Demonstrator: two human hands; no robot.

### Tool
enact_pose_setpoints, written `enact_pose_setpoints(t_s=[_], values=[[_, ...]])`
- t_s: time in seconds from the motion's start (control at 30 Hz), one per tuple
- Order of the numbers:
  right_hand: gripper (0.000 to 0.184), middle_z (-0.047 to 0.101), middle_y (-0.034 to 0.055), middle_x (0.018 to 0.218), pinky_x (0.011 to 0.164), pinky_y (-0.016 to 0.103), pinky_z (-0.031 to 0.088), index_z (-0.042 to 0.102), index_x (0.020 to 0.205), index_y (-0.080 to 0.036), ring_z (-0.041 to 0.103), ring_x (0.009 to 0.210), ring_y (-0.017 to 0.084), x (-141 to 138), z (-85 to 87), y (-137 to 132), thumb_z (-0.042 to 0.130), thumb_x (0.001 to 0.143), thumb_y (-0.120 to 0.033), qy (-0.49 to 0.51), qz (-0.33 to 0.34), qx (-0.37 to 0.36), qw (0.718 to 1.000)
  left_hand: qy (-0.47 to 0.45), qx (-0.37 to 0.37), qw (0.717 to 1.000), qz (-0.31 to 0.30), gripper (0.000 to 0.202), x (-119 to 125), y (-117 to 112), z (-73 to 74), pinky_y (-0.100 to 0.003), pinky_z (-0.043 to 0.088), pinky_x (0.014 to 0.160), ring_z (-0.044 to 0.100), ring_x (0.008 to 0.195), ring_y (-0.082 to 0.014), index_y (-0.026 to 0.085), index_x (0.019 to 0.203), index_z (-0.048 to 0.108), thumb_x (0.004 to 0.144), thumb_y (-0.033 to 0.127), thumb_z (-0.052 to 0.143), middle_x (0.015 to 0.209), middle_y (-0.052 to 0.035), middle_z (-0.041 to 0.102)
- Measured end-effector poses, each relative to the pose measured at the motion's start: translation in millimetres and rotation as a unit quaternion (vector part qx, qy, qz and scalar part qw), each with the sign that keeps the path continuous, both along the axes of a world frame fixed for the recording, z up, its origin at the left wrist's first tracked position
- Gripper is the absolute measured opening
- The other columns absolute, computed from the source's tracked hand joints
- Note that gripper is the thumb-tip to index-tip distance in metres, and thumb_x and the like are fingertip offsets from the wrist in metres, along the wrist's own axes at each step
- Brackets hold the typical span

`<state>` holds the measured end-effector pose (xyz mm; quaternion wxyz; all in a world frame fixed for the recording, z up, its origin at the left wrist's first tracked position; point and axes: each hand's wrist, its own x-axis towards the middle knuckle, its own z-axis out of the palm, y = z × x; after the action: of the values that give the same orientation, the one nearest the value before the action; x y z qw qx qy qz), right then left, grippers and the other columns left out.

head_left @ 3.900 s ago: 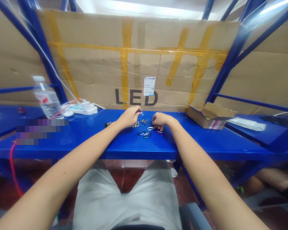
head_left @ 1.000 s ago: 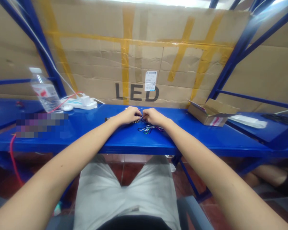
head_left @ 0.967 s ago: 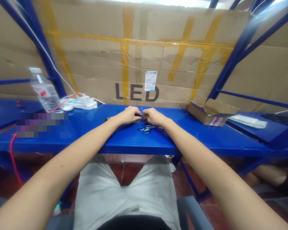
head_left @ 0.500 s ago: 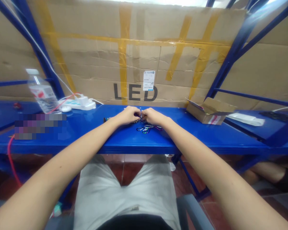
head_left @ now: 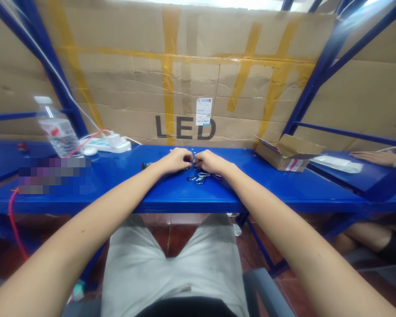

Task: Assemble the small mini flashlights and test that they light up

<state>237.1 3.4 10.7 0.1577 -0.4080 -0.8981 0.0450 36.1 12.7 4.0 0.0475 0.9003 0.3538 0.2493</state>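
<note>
My left hand and my right hand meet over the blue table, fingertips almost touching. Both are closed in a pinch around something small and metallic-looking between them, too small and blurred to name. Just below the fingers lie several coloured carabiners, with silver, green and purple tones. Part of a dark object shows at the left, beside my left wrist; the forearm covers the rest of it.
An open cardboard box stands to the right, near a white packet. Another person's hand rests farther right. A water bottle and a power strip are at the left. A large cardboard sheet backs the table.
Another person's hand has come into view on the table at the far right. My own hands keep nearly the same place, with only slight finger movement.
</note>
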Motion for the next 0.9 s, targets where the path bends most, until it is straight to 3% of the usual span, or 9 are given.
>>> enact_pose_setpoints(t_s=[0.13, 0.3, 0.5, 0.73, 0.83, 0.9], values=[[0.009, 0.071, 0.0042, 0.076, 0.066, 0.023, 0.041, 0.065, 0.076, -0.014, 0.061, 0.073, 0.015, 3.8, -3.7, 7.2, 0.063, 0.082, -0.008, 0.093, -0.008, -0.049, 0.994, -0.026, -0.014, 0.999, 0.016, 0.011, -1.8, 1.2, -1.4, -0.028, 0.047, 0.072, 0.065, 0.079, -0.0188, 0.016, 0.087, 0.071, 0.078, 0.023, 0.069, 0.083, -0.0033, 0.073], [0.01, 0.07, 0.0032, 0.069, 0.064, 0.023, 0.048, 0.06, 0.077, -0.015, 0.062, 0.064, 0.012, 10.4, -1.5, 14.7, 0.064, 0.084, -0.011, 0.262, -0.014, -0.126, 0.957, -0.08, 0.007, 0.996, 0.047, 0.02, -2.3, 4.6, -1.1, -0.03, 0.05, 0.079, 0.067, 0.087, -0.0203, 0.016, 0.098, 0.07, 0.079, 0.022, 0.069, 0.095, -0.0061, 0.075], [0.013, 0.067, 0.0008, 0.065, 0.042, 0.018, 0.037, 0.057, 0.083, -0.016, 0.049, 0.046, 0.007, 10.1, 6.2, 11.3, 0.068, 0.089, -0.016, 0.374, -0.037, -0.189, 0.907, -0.113, 0.008, 0.992, 0.053, 0.014, -2.3, 4.2, 2.6, -0.031, 0.048, 0.076, 0.064, 0.081, -0.0192, 0.017, 0.093, 0.069, 0.08, 0.024, 0.067, 0.089, -0.0048, 0.073], [0.004, 0.063, -0.001, 0.061, 0.038, 0.017, 0.032, 0.063, 0.088, -0.015, 0.047, 0.045, 0.007, 13.7, 11.5, 11.3, 0.067, 0.089, -0.013, 0.486, -0.057, -0.202, 0.848, -0.161, -0.004, 0.984, 0.078, 0.013, -4.3, 0.4, 9.0, -0.032, 0.047, 0.073, 0.062, 0.076, -0.0188, 0.018, 0.089, 0.07, 0.078, 0.025, 0.071, 0.082, -0.0035, 0.071], [0.001, 0.063, -0.0004, 0.062, 0.038, 0.018, 0.03, 0.067, 0.088, -0.013, 0.046, 0.045, 0.007, 15.1, 12.5, 12.3, 0.067, 0.088, -0.014, 0.481, -0.06, -0.211, 0.849, -0.196, -0.014, 0.976, 0.089, 0.016, -4.9, 2.2, 10.2, -0.032, 0.048, 0.073, 0.062, 0.076, -0.0184, 0.017, 0.089, 0.071, 0.076, 0.027, 0.074, 0.081, -0.0038, 0.071], [0.006, 0.063, 0.0001, 0.063, 0.04, 0.02, 0.031, 0.069, 0.089, -0.013, 0.045, 0.045, 0.007, 15.2, 12.0, 12.9, 0.064, 0.089, -0.015, 0.451, -0.07, -0.205, 0.866, -0.229, -0.025, 0.969, 0.09, 0.019, -5.5, 4.2, 11.0, -0.032, 0.048, 0.073, 0.062, 0.075, -0.0181, 0.017, 0.091, 0.072, 0.076, 0.028, 0.075, 0.08, -0.004, 0.071]])
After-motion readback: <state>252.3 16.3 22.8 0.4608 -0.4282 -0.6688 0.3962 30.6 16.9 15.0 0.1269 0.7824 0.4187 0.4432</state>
